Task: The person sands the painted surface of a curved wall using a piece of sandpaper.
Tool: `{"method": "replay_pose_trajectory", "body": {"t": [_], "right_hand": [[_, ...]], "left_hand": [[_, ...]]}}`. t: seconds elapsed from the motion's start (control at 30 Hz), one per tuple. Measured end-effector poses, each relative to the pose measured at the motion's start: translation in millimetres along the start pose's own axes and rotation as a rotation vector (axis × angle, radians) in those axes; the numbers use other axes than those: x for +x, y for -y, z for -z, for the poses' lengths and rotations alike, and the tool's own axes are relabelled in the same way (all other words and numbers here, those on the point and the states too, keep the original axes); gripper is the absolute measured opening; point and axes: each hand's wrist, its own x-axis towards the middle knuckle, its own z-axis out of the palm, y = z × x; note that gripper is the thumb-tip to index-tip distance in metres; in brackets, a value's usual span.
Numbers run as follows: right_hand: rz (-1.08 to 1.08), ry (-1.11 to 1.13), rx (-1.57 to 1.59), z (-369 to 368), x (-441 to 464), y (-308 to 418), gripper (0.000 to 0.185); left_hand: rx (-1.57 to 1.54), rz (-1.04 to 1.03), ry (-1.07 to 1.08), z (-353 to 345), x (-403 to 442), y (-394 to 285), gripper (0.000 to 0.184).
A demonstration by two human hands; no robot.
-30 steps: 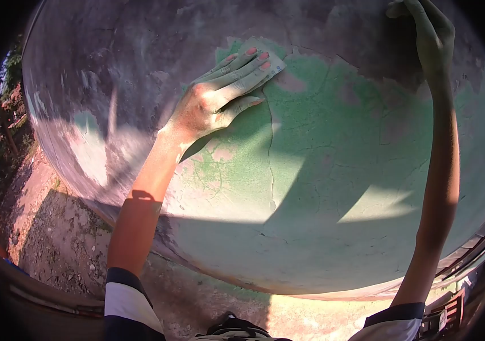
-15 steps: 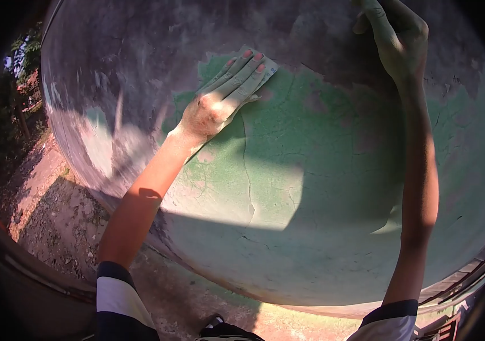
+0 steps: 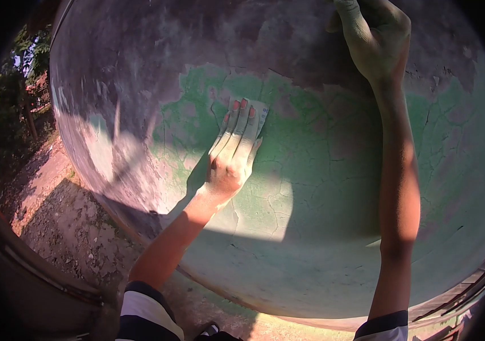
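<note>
My left hand (image 3: 232,153) lies with fingers stretched and together over a folded piece of sandpaper (image 3: 263,116), pressing it to the wall. The sandpaper has a pale back with small blue print, and most of it is hidden under the fingers. Dust whitens the fingers. Under it, the wall (image 3: 322,165) has cracked, worn green paint with dark greyish-purple patches above. Up at the top right, my right hand (image 3: 382,42) is raised near the dark part of the wall. Its fingers look curled and are partly cut off by the frame edge; whatever they hold is out of sight.
Stony bare ground (image 3: 66,227) runs along the left, with trees (image 3: 12,113) beyond it. A paved strip (image 3: 305,327) lies at the wall's foot, near my shoe (image 3: 210,329). Slatted dark bars (image 3: 464,295) stand at the lower right.
My left hand has slid down the wall with the sandpaper, its fingers now pointing more upward. My right hand appears a little farther left, still raised. The view has shifted slightly.
</note>
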Motion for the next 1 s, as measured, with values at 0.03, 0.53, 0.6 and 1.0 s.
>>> {"method": "replay_pose_trajectory", "body": {"t": [0.03, 0.53, 0.6, 1.0], "right_hand": [[-0.012, -0.001, 0.0, 1.4, -0.6, 0.5, 0.024], [-0.009, 0.016, 0.044, 7.4, 2.5, 1.7, 0.025], [-0.064, 0.024, 0.024, 4.8, 4.3, 5.1, 0.025], [0.041, -0.031, 0.002, -1.2, -0.8, -4.2, 0.025]], "left_hand": [[0.017, -0.024, 0.048, -5.4, -22.7, -11.0, 0.056], [-0.063, 0.121, 0.06, -23.4, -40.3, -64.0, 0.056], [-0.06, 0.103, 0.047, -21.0, -20.9, -54.5, 0.054], [-0.047, 0.106, -0.011, -31.7, -22.5, -79.9, 0.055]]}}
